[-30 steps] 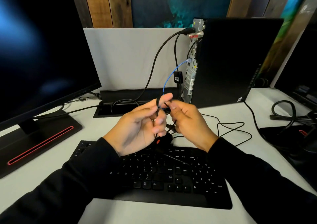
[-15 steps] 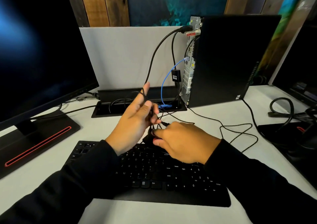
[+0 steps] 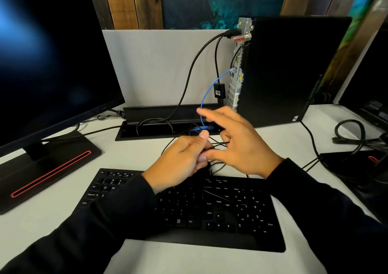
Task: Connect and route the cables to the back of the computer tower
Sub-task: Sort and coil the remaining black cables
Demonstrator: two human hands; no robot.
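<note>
left hand (image 3: 178, 160) curls its fingers round thin black cables (image 3: 218, 144) above the keyboard (image 3: 210, 210); right hand (image 3: 237, 143) fingers spread apart, blurred, beside the computer tower (image 3: 289, 70)

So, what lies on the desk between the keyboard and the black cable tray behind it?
In the head view, both hands: the left hand grips thin black cables, the right hand spreads open beside it, between keyboard and cable tray.

Left arm: long black fabric sleeve (image 3: 69, 238), plain, ending at the wrist.
Right arm: matching long black fabric sleeve (image 3: 327, 206), no markings visible.
Hands: bare left hand (image 3: 178, 160) and bare right hand (image 3: 241, 147), ungloved.
</note>
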